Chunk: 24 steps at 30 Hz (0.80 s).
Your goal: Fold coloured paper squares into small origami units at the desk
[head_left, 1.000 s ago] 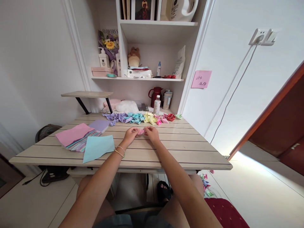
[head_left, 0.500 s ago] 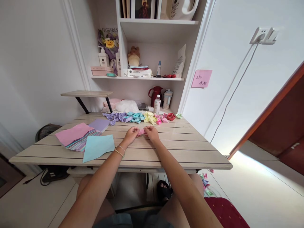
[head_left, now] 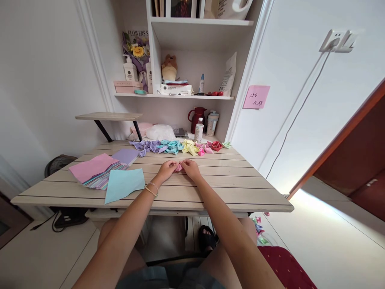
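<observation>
A small folded piece of pink paper (head_left: 178, 167) is pinched between my two hands, just above the middle of the table. My left hand (head_left: 165, 170), with bracelets on its wrist, grips its left side. Its right side is in the closed fingers of my right hand (head_left: 190, 168). Part of the paper is hidden behind the fingertips. Beyond my hands lies a row of folded paper pieces: purple ones (head_left: 150, 146), blue ones (head_left: 171, 147), yellow ones (head_left: 190, 147), pink ones (head_left: 205, 148), a red one (head_left: 216, 146) and a green one (head_left: 226, 145).
On the left lie a fanned stack of coloured paper (head_left: 93, 168), a purple sheet (head_left: 125, 155) and a light blue sheet (head_left: 124, 184). A small raised stand (head_left: 108, 116) is at the back left. A bottle (head_left: 199, 130) and a red jug (head_left: 197, 119) stand behind the row.
The pink paper has turned from a flat strip into a more pointed shape between my fingers. My hands have drawn slightly closer together. The view has tilted a little.
</observation>
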Each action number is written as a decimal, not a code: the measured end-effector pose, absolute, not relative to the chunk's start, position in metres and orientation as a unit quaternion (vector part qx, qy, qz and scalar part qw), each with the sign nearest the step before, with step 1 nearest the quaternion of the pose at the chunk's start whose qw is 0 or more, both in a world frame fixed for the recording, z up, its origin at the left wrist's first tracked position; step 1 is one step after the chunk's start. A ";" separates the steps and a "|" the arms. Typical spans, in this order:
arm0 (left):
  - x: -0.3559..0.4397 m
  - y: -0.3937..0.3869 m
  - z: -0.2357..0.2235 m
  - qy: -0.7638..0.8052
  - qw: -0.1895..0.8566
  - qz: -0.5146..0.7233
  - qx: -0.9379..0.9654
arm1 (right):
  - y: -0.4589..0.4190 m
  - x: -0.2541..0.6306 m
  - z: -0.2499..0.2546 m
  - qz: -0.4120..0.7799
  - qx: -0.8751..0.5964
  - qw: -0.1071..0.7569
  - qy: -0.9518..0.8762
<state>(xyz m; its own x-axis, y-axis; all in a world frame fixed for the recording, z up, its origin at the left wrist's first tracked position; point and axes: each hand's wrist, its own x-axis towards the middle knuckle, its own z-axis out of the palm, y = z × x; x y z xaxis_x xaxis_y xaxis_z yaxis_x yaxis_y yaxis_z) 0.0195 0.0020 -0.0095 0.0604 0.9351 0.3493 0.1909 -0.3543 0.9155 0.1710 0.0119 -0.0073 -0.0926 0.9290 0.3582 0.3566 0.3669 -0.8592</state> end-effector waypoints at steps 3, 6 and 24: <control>0.019 0.002 -0.009 0.444 0.341 0.522 0.643 | 0.010 0.171 -0.005 0.295 -0.481 0.473 -0.677; 0.019 0.001 -0.009 0.443 0.336 0.523 0.646 | 0.010 0.171 -0.005 0.293 -0.480 0.472 -0.679; 0.020 -0.002 -0.006 0.436 0.292 0.494 0.693 | 0.008 0.170 -0.005 0.285 -0.467 0.483 -0.684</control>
